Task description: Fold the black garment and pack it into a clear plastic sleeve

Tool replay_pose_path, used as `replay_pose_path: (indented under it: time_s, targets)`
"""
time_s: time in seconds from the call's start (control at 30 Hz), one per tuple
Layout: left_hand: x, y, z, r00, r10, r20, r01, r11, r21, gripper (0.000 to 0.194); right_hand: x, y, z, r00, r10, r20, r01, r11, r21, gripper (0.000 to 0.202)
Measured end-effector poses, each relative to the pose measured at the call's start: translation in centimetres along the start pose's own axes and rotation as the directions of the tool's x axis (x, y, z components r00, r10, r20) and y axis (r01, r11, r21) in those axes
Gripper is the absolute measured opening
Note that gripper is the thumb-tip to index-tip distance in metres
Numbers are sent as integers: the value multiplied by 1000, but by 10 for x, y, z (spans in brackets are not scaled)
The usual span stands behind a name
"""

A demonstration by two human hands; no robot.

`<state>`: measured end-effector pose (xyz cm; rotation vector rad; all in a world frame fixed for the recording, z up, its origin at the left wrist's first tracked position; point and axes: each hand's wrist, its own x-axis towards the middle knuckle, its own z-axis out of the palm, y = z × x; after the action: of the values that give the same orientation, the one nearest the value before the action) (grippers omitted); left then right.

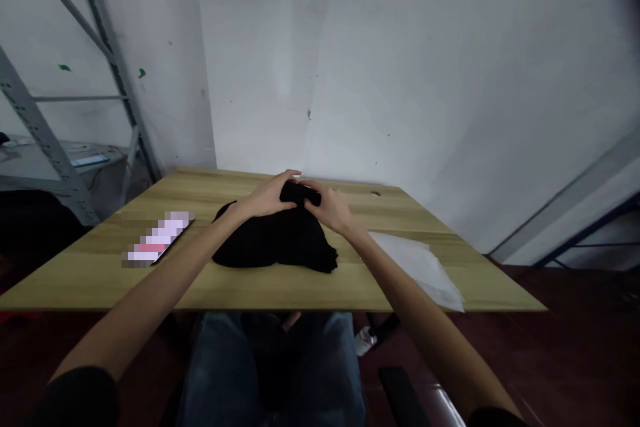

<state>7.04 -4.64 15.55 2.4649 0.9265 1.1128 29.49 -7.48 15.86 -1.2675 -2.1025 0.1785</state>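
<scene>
A black cloth garment (273, 240) lies bunched on the wooden table (100, 280) in front of me; its exact kind cannot be made out. At its far side, a rolled or folded part of the black cloth is raised between both hands. My left hand (276, 195) grips the left end of that part, thumb below and fingers over it. From the right, my right hand (330, 207) closes on the other end. A ragged or gathered edge of the cloth shows at the near right.
A phone (160, 238) with a blurred lit screen lies on the left. Translucent white sheets (420, 267) lie to the right, partly behind my forearm. A white wall (350, 80) stands behind the table. Metal shelving (105, 47) is at far left, and a white bottle (365, 340) is below the table.
</scene>
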Motion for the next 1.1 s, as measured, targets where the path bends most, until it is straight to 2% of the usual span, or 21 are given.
replay_pose_path:
  time_s: [0.1,0.2,0.3,0.43,0.6,0.73,0.8,0.87,0.97,1.03,1.1]
  targets:
    - [18,5,-9,996,-65,68,66,998,-10,60,-10,3,7,988,39,-150,-5,975,221,60]
    - [27,16,-14,988,-153,-3,152,984,97,38,-25,15,30,930,269,-249,-97,836,540,86]
    - [36,32,-17,972,-189,-140,212,963,165,30,-43,20,63,878,445,-176,-198,673,713,102]
    - [45,52,-18,936,-252,-245,283,954,102,27,-56,10,98,866,498,-35,-257,504,824,99]
    - [46,63,-21,869,-398,-295,355,916,-189,24,-50,10,109,826,562,48,-267,314,911,93]
    - [39,57,-23,789,-572,-225,426,772,-472,24,-45,21,109,853,480,207,-332,193,923,70]
    - [31,51,-24,729,-655,-201,476,696,-538,24,-44,28,107,853,476,213,-337,193,921,57]
    - [16,42,-24,672,-715,-193,515,639,-572,24,-42,37,101,836,518,181,-350,250,903,51]
    - [-15,22,-20,600,-783,-166,554,556,-620,25,-35,54,85,823,553,128,-400,407,821,49]
    - [-38,6,-14,537,-832,-142,587,489,-645,32,-27,65,73,837,532,127,-440,517,734,47]
    - [-61,-9,-5,503,-855,-126,640,467,-611,40,-20,74,66,850,507,140,-469,611,637,45]
